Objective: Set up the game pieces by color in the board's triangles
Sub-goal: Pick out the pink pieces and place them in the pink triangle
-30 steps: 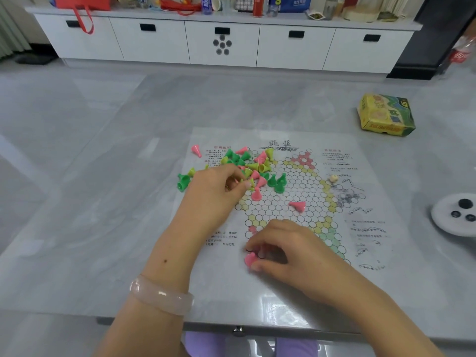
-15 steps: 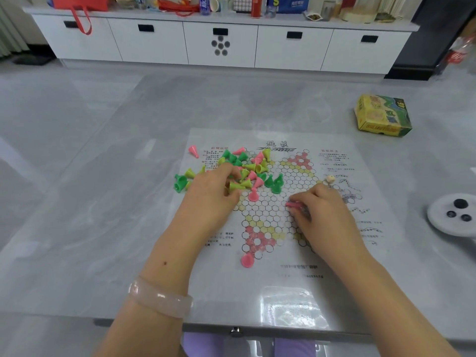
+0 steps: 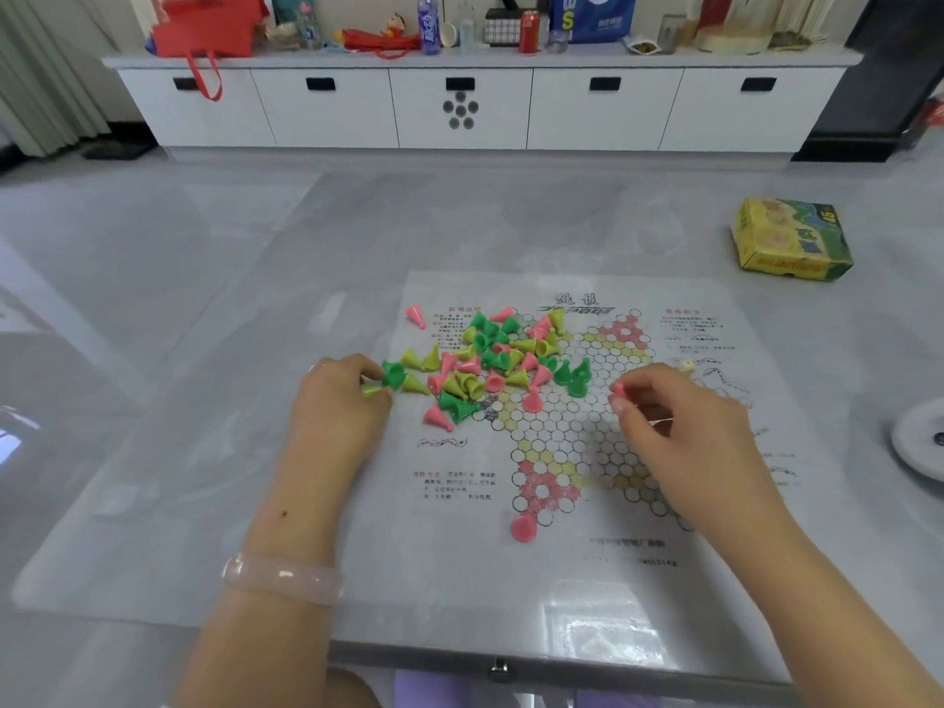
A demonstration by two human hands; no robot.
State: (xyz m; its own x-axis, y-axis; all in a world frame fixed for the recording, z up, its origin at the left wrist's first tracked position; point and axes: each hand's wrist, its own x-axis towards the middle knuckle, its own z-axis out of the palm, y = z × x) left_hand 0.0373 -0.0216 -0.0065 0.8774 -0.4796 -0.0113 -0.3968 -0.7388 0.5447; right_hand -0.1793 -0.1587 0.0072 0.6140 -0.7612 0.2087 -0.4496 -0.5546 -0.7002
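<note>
On the grey table lies the paper game board, and from the head view both hands work over it. The right hand hovers above the board's right side, thumb and forefinger pinched on a small pink piece that sits at the very fingertips, on the hand's left edge; how the piece is oriented cannot be told. The left hand rests at the left edge of the piece pile, its curled fingers holding a yellow-green piece lying on its side, long axis roughly left to right, just beside a green piece. Most pieces in the pile lie tipped over, pointing every way. One pink cone stands upright at the near tip of the board's pink triangle. Another pink cone stands upright near the board's middle.
</note>
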